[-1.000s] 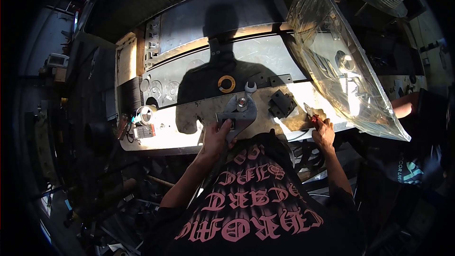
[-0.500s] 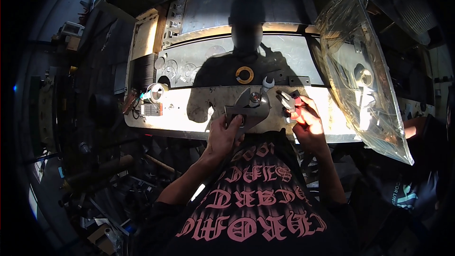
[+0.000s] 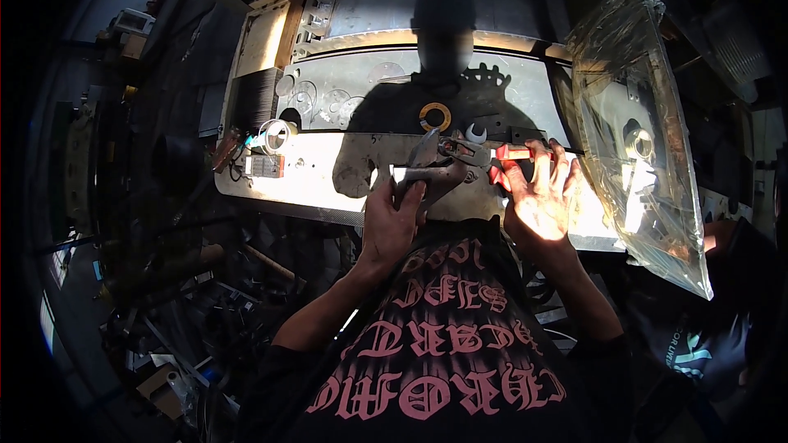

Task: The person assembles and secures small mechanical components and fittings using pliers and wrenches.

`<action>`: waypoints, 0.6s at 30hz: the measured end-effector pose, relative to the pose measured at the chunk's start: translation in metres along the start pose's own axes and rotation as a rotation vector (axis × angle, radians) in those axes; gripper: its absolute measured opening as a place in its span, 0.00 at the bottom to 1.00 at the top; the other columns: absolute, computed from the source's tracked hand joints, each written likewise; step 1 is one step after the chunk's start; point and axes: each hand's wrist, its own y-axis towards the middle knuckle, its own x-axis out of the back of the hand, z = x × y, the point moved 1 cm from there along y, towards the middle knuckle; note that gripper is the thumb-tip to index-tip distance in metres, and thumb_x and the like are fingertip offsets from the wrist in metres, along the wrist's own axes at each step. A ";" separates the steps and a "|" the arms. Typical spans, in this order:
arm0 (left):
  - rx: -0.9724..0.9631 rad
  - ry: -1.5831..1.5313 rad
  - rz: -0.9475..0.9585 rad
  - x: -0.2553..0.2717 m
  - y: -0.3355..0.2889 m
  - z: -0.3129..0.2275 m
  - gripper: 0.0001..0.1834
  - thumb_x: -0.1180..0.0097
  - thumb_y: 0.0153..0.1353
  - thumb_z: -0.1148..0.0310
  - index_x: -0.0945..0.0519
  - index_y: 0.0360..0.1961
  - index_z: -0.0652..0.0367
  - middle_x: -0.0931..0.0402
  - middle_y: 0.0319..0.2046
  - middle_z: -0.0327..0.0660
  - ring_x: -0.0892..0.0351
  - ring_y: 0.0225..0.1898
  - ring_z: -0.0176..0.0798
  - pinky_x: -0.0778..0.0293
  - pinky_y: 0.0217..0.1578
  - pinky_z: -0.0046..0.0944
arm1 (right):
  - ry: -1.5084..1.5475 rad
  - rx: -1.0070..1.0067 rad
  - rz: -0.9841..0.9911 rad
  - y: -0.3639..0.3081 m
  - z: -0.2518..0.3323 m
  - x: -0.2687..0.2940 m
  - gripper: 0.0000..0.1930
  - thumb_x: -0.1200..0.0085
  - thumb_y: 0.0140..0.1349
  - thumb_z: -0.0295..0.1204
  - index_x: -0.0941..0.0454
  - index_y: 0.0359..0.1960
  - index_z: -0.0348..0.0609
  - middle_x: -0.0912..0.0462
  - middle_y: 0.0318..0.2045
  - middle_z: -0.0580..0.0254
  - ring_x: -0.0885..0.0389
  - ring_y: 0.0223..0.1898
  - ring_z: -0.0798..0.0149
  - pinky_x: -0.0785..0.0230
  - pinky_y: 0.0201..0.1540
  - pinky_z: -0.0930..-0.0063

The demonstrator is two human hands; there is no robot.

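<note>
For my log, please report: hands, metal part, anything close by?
Left hand gripping metal part. Right hand on red-handled pliers, jaws at part. Wrench just beyond.

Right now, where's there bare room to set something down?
The pale bench has a bare stretch between the small red-sided box and your left hand. A slimmer patch lies between your right hand and the plastic-wrapped panel. It's crowded between your hands: metal part, red-handled pliers, and a wrench just beyond.
</note>
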 end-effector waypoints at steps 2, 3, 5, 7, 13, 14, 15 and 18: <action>-0.079 0.012 -0.042 0.000 0.002 0.003 0.15 0.45 0.65 0.60 0.26 0.37 0.64 0.26 0.23 0.36 0.29 0.20 0.26 0.35 0.18 0.26 | -0.051 0.012 0.042 0.002 0.002 0.001 0.21 0.50 0.50 0.29 0.23 0.49 0.49 0.35 0.57 0.47 0.44 0.62 0.37 0.58 0.61 0.29; -0.079 0.012 -0.044 0.001 0.003 0.006 0.15 0.45 0.65 0.60 0.26 0.37 0.64 0.26 0.23 0.36 0.29 0.20 0.26 0.35 0.18 0.26 | -0.051 0.014 0.041 0.002 0.002 0.002 0.21 0.50 0.50 0.29 0.23 0.49 0.49 0.35 0.57 0.47 0.44 0.62 0.37 0.58 0.61 0.29; -0.090 0.167 -0.064 0.006 0.005 0.010 0.15 0.44 0.64 0.60 0.26 0.35 0.64 0.27 0.23 0.35 0.29 0.21 0.25 0.35 0.20 0.28 | -0.074 0.046 0.026 0.001 0.002 0.003 0.20 0.50 0.50 0.32 0.22 0.48 0.46 0.34 0.56 0.46 0.42 0.60 0.39 0.59 0.62 0.30; -0.100 0.219 -0.081 0.008 0.006 0.010 0.14 0.44 0.64 0.61 0.26 0.34 0.63 0.27 0.22 0.34 0.30 0.22 0.25 0.35 0.21 0.29 | -0.088 0.089 0.043 0.002 0.001 0.007 0.20 0.50 0.51 0.33 0.22 0.47 0.46 0.34 0.55 0.46 0.40 0.57 0.40 0.56 0.60 0.33; -0.208 0.440 -0.165 0.014 0.011 0.016 0.13 0.43 0.63 0.61 0.26 0.33 0.62 0.27 0.21 0.35 0.30 0.23 0.27 0.34 0.24 0.31 | -0.020 0.206 0.076 0.001 -0.006 0.009 0.17 0.51 0.52 0.35 0.19 0.42 0.47 0.31 0.51 0.48 0.36 0.50 0.46 0.47 0.48 0.50; -0.233 0.491 -0.187 0.016 0.011 0.017 0.14 0.42 0.62 0.61 0.25 0.34 0.62 0.27 0.20 0.35 0.30 0.23 0.27 0.34 0.25 0.32 | -0.013 0.232 0.132 0.002 -0.007 0.008 0.15 0.52 0.53 0.35 0.18 0.40 0.47 0.31 0.51 0.49 0.37 0.49 0.47 0.46 0.45 0.54; -0.233 0.491 -0.186 0.018 0.012 0.020 0.14 0.42 0.62 0.61 0.25 0.34 0.62 0.27 0.20 0.35 0.30 0.23 0.27 0.34 0.25 0.32 | -0.013 0.231 0.133 0.004 -0.007 0.011 0.15 0.52 0.53 0.35 0.18 0.40 0.47 0.31 0.51 0.49 0.37 0.49 0.47 0.46 0.45 0.54; -0.341 0.649 -0.232 0.023 0.011 0.018 0.15 0.41 0.61 0.59 0.25 0.36 0.62 0.23 0.21 0.39 0.24 0.24 0.33 0.30 0.27 0.36 | -0.003 0.261 0.414 0.014 -0.010 0.019 0.19 0.40 0.48 0.40 0.20 0.41 0.46 0.22 0.39 0.46 0.23 0.37 0.50 0.40 0.45 0.58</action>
